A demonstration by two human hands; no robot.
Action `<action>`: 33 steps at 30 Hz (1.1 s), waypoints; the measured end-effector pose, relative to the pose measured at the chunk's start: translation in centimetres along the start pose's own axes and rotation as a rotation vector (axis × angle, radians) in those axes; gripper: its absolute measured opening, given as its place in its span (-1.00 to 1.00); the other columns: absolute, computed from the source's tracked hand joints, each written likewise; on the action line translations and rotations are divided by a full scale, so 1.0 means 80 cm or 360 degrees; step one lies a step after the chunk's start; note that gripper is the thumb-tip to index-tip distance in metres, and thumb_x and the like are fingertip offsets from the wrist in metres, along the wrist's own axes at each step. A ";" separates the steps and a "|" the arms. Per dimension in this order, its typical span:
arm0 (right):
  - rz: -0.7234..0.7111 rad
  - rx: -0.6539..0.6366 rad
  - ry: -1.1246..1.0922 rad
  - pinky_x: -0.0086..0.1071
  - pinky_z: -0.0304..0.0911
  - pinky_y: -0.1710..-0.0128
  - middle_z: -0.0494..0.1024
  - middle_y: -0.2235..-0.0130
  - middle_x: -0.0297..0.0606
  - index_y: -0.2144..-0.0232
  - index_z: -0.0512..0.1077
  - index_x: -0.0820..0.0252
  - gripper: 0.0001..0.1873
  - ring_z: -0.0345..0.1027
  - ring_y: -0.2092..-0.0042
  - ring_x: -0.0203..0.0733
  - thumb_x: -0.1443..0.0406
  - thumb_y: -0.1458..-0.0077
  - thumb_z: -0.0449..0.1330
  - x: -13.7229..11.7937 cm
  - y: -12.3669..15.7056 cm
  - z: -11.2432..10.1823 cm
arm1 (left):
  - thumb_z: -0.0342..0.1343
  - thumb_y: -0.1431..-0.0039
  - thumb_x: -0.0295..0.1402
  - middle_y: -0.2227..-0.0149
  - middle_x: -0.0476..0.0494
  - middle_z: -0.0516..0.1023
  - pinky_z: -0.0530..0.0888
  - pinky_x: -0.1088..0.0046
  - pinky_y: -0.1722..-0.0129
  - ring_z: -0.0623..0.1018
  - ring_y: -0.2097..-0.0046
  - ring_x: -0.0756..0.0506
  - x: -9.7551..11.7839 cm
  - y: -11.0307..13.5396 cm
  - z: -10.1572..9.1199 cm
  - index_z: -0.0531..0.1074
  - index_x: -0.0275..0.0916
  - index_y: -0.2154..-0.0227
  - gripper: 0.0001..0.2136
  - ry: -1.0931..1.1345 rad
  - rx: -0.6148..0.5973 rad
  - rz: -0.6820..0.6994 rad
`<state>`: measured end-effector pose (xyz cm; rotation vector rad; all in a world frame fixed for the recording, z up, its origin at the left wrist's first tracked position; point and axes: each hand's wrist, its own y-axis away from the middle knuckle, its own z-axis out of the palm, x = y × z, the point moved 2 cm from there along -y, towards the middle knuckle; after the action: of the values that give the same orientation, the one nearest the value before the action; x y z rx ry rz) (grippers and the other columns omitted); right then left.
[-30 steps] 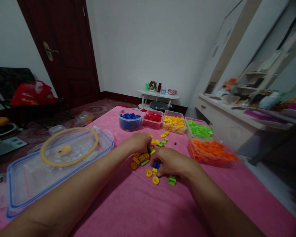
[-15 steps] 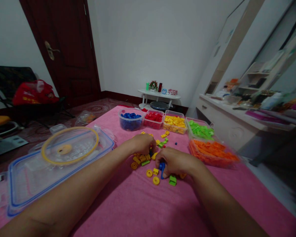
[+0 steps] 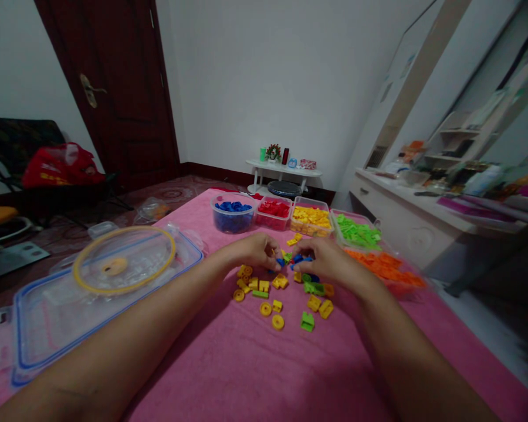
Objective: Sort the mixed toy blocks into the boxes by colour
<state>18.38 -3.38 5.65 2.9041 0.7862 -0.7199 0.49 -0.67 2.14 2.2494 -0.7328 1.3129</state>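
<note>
My left hand (image 3: 259, 251) is closed at the far side of a loose pile of toy building blocks, its curled fingertips on a blue block (image 3: 280, 262). Opposite it, my right hand (image 3: 323, 259) bends its fingers over several blue blocks (image 3: 300, 259); its palm hides part of them. Small green blocks (image 3: 287, 257) lie between the hands. Nearer to me are yellow blocks (image 3: 280, 282), yellow wheels (image 3: 278, 322), a flat green block (image 3: 260, 294) and a green block (image 3: 307, 321).
Behind the hands stand clear tubs of blue (image 3: 233, 218), red (image 3: 273, 212), yellow (image 3: 311, 218), green (image 3: 357, 230) and orange blocks (image 3: 387, 268). Blue-rimmed lids (image 3: 39, 375) and a round yellow-rimmed lid (image 3: 171, 258) lie at left on the pink cloth (image 3: 246, 375).
My right hand has moved away from me with the blue piece it held, uncovering yellow and green blocks. My left hand has shifted slightly back, and more blue blocks show between the hands.
</note>
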 end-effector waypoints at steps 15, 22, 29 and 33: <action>-0.0107 0.0715 -0.0296 -0.44 0.19 0.39 0.51 0.42 -0.28 0.21 0.51 0.22 -0.68 0.31 0.43 -0.30 0.28 0.09 0.23 -0.021 -0.009 0.006 | -0.10 -0.24 -0.20 0.53 -0.15 0.47 0.45 0.60 0.58 0.55 0.48 -0.04 0.006 -0.019 0.034 0.35 -0.42 0.27 -0.68 0.2166 -0.0169 -0.0259; -0.0095 0.0914 -0.0227 -0.40 0.22 0.33 0.56 0.35 -0.22 0.31 0.53 0.23 -0.77 0.36 0.36 -0.25 0.25 0.02 0.18 -0.016 -0.004 -0.011 | -0.05 -0.19 -0.51 0.52 -0.12 0.46 0.28 0.76 0.71 0.44 0.59 0.11 0.024 -0.011 0.011 0.36 -0.40 0.35 -0.90 0.1843 0.0327 -0.0296; -0.0046 0.0882 -0.0169 -0.40 0.22 0.35 0.57 0.37 -0.24 0.36 0.54 0.20 -0.81 0.37 0.38 -0.26 0.29 0.02 0.15 -0.007 -0.005 -0.015 | 0.10 -0.04 -0.50 0.59 -0.03 0.42 0.38 0.68 0.56 0.41 0.58 0.13 0.027 -0.039 -0.106 0.38 -0.38 0.44 -0.97 0.1041 0.1238 0.0146; 0.0000 0.0854 -0.0107 -0.40 0.22 0.36 0.57 0.38 -0.24 0.37 0.54 0.20 -0.81 0.37 0.39 -0.26 0.29 0.02 0.15 -0.001 -0.004 -0.020 | 0.12 0.03 -0.49 0.60 -0.02 0.42 0.44 0.53 0.38 0.46 0.53 0.07 0.000 -0.045 -0.172 0.42 -0.36 0.42 -0.93 0.0279 0.1646 -0.0064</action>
<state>18.83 -2.85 7.11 3.3114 0.6691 -1.1834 -6.23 10.37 8.07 2.7645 0.1383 2.1562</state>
